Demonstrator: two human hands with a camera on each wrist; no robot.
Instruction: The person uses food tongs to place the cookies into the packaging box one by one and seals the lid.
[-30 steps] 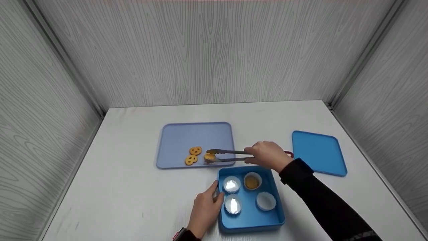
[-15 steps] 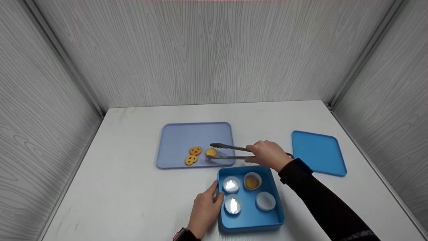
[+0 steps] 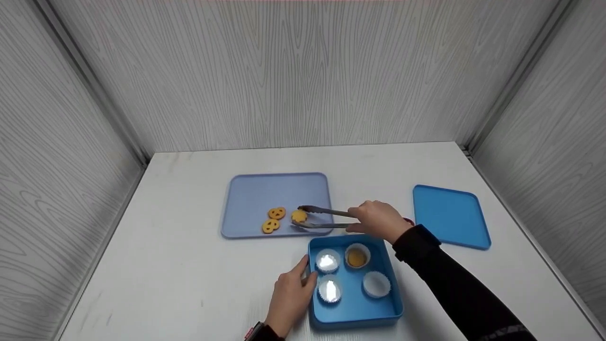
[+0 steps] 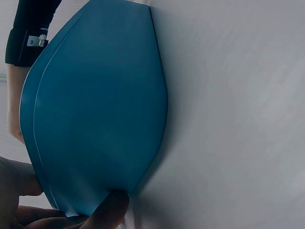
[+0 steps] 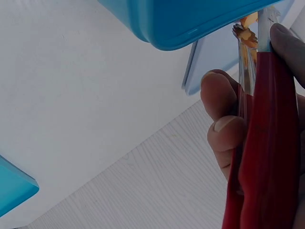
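My right hand (image 3: 381,219) grips metal tongs (image 3: 329,226) with red handles (image 5: 269,143). The two tong tips stand apart on either side of a small yellow scalloped cookie (image 3: 298,216) on the lavender tray (image 3: 258,189). To its left on that tray lie two pretzel-shaped cookies (image 3: 276,213). My left hand (image 3: 291,293) holds the left wall of a deep blue box (image 3: 355,310), thumb at the rim and fingers along the outside (image 4: 112,210). Inside the box are several white paper cups (image 3: 377,285); the back right cup (image 3: 357,255) has a yellow-brown piece in it.
A flat blue tray or lid (image 3: 452,218) lies on the white table (image 3: 189,274) to the right, beyond my right forearm. Wood-grain panels (image 3: 303,76) rise behind the table and at both sides.
The tongs have opened from around the yellow cookie, shifted slightly and come back beside it, and the cookie now lies flat on the tray. My left hand and the box stay put.
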